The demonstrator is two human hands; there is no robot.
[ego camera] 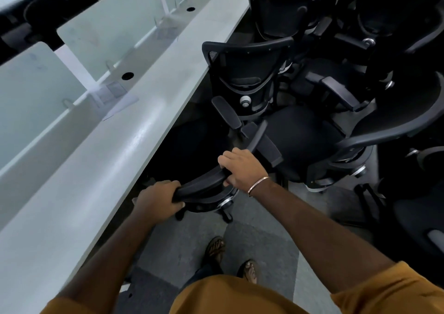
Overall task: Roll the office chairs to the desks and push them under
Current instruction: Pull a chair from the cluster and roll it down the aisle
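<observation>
A black mesh office chair (204, 184) stands at the edge of the long grey-white desk (101, 164), its seat in the dark space under the desktop. My left hand (157, 199) grips the left end of the chair's curved top rail. My right hand (242, 168), with a thin bangle on the wrist, grips the right end of the same rail. The chair's castors (227, 215) show just below the backrest on the grey carpet.
Two more black chairs (245, 78) (281, 10) stand along the desk beyond. Several loose chairs (360, 133) crowd the right side. Frosted divider panels (96, 37) line the desk's far edge. My sandalled feet (230, 258) stand on the carpet behind the chair.
</observation>
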